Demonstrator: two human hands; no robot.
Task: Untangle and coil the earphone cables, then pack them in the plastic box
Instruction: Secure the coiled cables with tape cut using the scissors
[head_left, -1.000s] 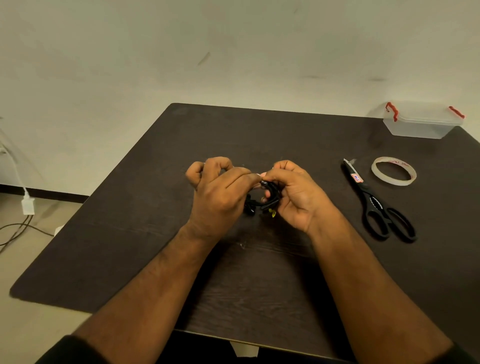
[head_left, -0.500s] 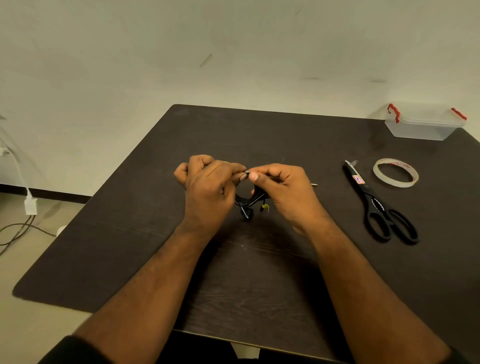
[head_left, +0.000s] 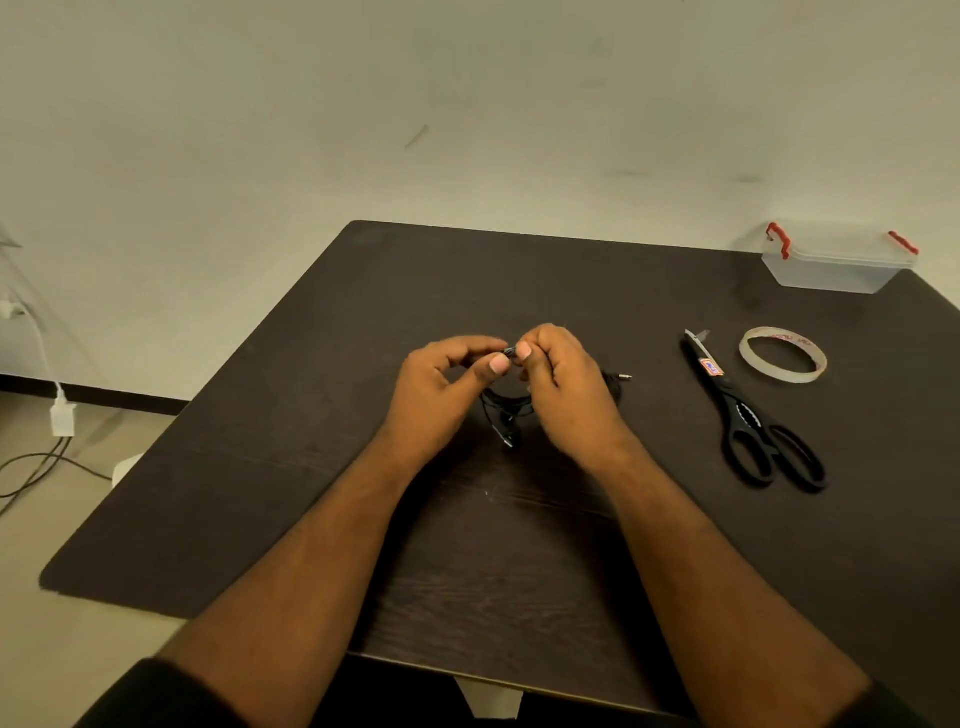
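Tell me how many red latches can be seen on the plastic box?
2: one latch at the left end of the plastic box, another latch at its right end.

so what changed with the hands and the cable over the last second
The left hand has loosened from a closed fist; both hands now pinch the earphone cable at the thumb tips. The right hand has lifted slightly, and the cable's plug now pokes out to its right. The scissors, tape roll and plastic box lie as before.
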